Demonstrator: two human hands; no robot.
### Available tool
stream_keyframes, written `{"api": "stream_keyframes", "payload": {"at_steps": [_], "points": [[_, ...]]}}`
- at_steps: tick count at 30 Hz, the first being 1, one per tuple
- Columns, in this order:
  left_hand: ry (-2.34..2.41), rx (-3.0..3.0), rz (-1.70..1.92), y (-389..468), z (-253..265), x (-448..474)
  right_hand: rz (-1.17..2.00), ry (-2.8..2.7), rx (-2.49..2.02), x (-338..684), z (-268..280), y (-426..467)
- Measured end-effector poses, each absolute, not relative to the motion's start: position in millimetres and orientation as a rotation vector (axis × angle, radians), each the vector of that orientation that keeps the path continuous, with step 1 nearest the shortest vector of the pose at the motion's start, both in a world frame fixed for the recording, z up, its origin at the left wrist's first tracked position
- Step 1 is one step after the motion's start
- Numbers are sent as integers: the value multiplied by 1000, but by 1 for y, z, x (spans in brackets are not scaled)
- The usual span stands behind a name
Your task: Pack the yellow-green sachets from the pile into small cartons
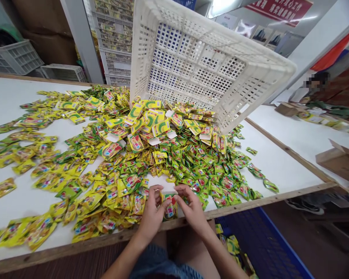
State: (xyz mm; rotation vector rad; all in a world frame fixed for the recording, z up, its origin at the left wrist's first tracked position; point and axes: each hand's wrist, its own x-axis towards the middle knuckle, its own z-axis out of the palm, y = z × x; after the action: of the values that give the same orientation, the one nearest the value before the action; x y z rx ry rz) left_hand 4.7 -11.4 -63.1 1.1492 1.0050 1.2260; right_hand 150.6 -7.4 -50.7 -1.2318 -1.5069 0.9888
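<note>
Near the table's front edge, a small printed box [170,207] with a raised white flap [169,188] is held between my two hands. My left hand [156,205] grips its left side, thumb on the front. On the right side, the fingers and thumb of my right hand [189,201] pinch it. Yellow candy packets [107,197] are heaped to the left of my hands. Green candy packets [200,162] spread to the right. Behind these lies a pile of small yellow boxes [148,120], several with white flaps open. Whether anything is inside the held box cannot be seen.
A large white plastic crate [197,66] stands tipped on its side at the back of the table [6,93], open toward me. Below the wooden front edge at right is a blue crate [261,240] with packets. An open cardboard box [341,159] and a person [311,85] are farther right.
</note>
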Motion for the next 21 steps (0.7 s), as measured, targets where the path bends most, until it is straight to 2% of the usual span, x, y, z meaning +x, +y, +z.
{"api": "stream_keyframes", "payload": {"at_steps": [8, 16, 21], "points": [[1112, 1413, 1162, -8, -59, 0, 949, -1725, -1196, 155, -30, 6], [1033, 1286, 1225, -15, -61, 6, 1012, -1501, -1195, 156, -41, 4], [1073, 1495, 1199, -14, -51, 0, 897, -1741, -1168, 159, -31, 1]]}}
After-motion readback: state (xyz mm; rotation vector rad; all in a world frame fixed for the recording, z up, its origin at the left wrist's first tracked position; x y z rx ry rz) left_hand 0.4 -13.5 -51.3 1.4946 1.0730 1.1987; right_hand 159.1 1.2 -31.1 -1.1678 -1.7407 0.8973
